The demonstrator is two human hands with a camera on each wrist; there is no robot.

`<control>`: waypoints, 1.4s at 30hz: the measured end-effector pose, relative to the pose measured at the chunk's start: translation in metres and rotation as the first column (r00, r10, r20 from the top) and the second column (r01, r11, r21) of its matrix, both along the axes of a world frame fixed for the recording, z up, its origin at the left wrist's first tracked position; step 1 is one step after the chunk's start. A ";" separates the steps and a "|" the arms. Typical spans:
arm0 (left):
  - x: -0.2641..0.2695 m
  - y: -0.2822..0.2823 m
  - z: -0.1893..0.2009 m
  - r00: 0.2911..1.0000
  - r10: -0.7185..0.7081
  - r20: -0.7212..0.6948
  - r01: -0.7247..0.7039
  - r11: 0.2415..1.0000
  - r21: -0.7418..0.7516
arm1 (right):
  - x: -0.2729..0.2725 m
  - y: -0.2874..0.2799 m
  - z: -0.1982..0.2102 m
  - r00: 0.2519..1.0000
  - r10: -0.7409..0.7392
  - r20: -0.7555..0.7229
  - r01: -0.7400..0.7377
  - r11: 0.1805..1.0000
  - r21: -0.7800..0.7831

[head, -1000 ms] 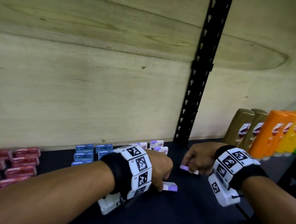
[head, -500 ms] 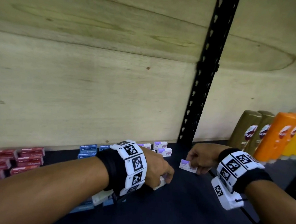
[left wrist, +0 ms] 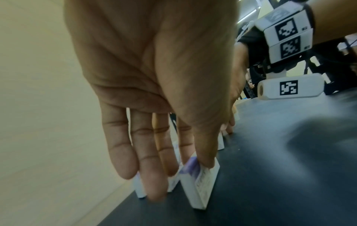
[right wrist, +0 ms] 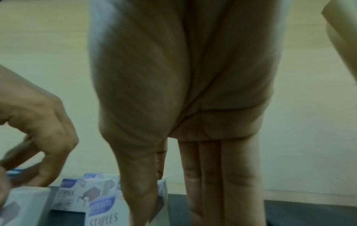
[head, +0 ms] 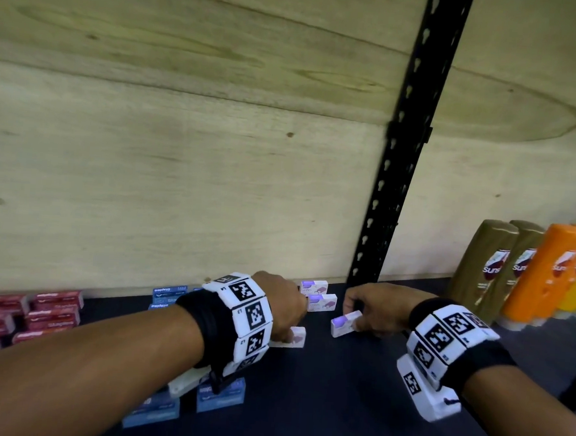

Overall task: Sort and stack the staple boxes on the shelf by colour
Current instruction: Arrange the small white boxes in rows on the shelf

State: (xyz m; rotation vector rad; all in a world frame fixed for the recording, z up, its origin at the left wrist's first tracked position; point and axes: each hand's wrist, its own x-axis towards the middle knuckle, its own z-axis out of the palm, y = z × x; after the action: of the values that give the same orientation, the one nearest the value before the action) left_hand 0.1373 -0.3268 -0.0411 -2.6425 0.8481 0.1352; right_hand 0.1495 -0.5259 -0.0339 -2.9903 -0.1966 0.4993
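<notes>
Now both hands had closed in on the white-and-purple pile at the back of the shelf (head: 319, 405), each bringing a staple box with it. A second before they had been working lower and nearer the front; since then the left hand (head: 284, 308) had carried its white box (head: 291, 339) forward, thumb and fingers pinching it on edge against the dark board, while the right hand (head: 375, 310) had tilted its purple-ended box (head: 344, 322) toward the two stacked purple boxes (head: 319, 295) just beside it. The red boxes (head: 28, 309) and blue boxes (head: 169, 294) sat grouped to the left, so I judged the purple pile was the one being built, with loose blue boxes (head: 221, 395) near the front edge still to be sorted.
</notes>
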 end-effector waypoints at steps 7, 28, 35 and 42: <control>0.012 0.005 0.004 0.995 0.098 -0.026 -0.098 0.995 -0.010 | 0.001 0.021 0.005 1.000 0.024 -0.005 -0.024 0.999 -0.036; 0.023 -0.001 0.004 0.986 0.125 -0.114 -0.138 0.984 -0.114 | 0.004 0.027 0.004 0.997 0.062 0.045 -0.058 0.995 -0.086; 0.023 0.002 0.003 0.986 0.124 -0.108 -0.135 0.986 -0.099 | 0.005 0.031 0.003 0.996 0.074 0.040 -0.069 0.991 -0.115; 0.016 0.021 0.010 0.990 0.119 -0.075 -0.128 0.984 -0.120 | 0.000 0.031 0.004 0.994 0.091 0.053 -0.082 0.984 -0.157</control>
State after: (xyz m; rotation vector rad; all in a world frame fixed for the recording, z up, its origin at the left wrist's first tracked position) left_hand 0.1535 -0.3059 -0.0309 -2.8232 0.7359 0.2114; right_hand 0.1492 -0.4952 -0.0299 -3.1625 -0.3075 0.4526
